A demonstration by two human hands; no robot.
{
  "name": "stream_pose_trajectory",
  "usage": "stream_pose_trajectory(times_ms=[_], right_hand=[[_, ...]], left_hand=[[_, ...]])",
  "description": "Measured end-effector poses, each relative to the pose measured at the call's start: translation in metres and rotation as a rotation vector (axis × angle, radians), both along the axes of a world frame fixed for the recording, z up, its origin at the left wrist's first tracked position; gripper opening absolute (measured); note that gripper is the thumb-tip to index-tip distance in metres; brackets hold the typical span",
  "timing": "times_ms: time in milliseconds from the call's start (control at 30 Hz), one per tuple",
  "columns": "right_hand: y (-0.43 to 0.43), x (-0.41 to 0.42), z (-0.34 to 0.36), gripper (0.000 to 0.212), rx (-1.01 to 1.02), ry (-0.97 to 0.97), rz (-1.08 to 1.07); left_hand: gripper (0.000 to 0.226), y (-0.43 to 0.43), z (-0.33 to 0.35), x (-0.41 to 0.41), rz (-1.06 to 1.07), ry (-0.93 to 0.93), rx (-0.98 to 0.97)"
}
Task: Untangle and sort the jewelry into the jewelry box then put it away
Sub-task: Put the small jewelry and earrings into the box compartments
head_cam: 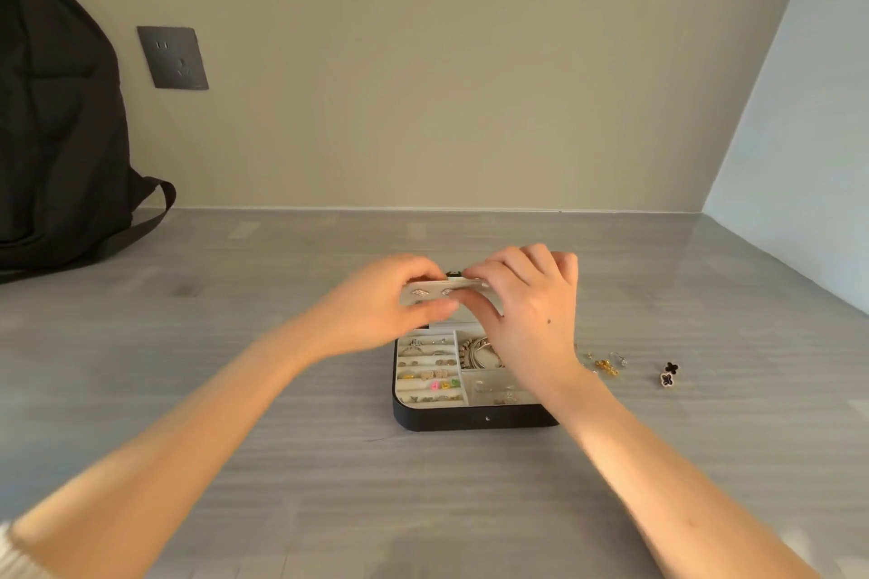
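Currently mid-sort, by the look of it. Pinching left end of white earring panel (pixel 430 292) with left hand (pixel 383 303), above rear of open jewelry box (pixel 470 419) at centre of surface (pixel 235 343). Gripping right end with right hand (pixel 524 313), fingers curled over top edge, probably seating a stud. Next, likely: finish that stud with a fine pinch, then fetch gold earrings (pixel 604 364) and black clover pair (pixel 667 374), loose right of box. Unclear whether panel is loose card or lid insert. Fingertip piece hidden; right compartments covered by wrist; blurred around hands.
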State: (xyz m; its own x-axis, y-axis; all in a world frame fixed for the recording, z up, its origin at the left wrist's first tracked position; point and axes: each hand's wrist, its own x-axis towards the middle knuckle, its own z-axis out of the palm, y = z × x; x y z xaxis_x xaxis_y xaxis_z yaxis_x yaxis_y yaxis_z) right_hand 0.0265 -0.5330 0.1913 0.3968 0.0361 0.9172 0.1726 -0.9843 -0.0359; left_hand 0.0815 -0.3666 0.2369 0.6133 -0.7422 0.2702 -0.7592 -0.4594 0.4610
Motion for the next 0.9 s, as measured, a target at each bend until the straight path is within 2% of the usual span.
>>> stream_pose_trajectory(times_ms=[100, 233, 367, 467, 567, 700, 733, 800, 867, 900], right_hand=[[-0.002, -0.009, 0.006, 0.019, 0.01, 0.024, 0.011], [-0.041, -0.041, 0.007, 0.01, 0.115, 0.068, -0.09], [-0.097, -0.077, -0.009, 0.013, 0.192, 0.543, -0.313], [-0.11, -0.088, -0.02, 0.019, 0.137, 0.688, -0.35], [-0.109, -0.083, -0.02, 0.026, 0.021, 0.808, -0.384], [-0.102, -0.072, -0.023, 0.025, -0.136, 0.834, -0.393], [-0.099, -0.072, -0.021, 0.023, -0.164, 0.845, -0.394], [-0.098, -0.069, -0.021, 0.005, -0.219, 0.86, -0.444], [-0.096, -0.067, -0.024, 0.026, -0.252, 0.846, -0.473], [-0.094, -0.068, -0.021, 0.026, -0.239, 0.845, -0.483]], left_hand=[[0.013, -0.005, -0.019, 0.0, 0.091, -0.152, -0.189], [0.015, -0.013, -0.025, 0.009, 0.223, -0.066, -0.347], [0.011, -0.02, -0.029, 0.014, 0.314, 0.107, -0.567], [0.015, -0.025, -0.033, 0.019, 0.362, 0.239, -0.699], [0.025, -0.029, -0.037, 0.021, 0.414, 0.255, -0.754], [0.04, -0.027, -0.039, 0.017, 0.406, 0.204, -0.798], [0.043, -0.026, -0.039, 0.016, 0.396, 0.19, -0.792], [0.046, -0.024, -0.039, 0.016, 0.377, 0.168, -0.779], [0.044, -0.023, -0.04, 0.017, 0.358, 0.14, -0.766], [0.042, -0.023, -0.041, 0.018, 0.352, 0.128, -0.754]])
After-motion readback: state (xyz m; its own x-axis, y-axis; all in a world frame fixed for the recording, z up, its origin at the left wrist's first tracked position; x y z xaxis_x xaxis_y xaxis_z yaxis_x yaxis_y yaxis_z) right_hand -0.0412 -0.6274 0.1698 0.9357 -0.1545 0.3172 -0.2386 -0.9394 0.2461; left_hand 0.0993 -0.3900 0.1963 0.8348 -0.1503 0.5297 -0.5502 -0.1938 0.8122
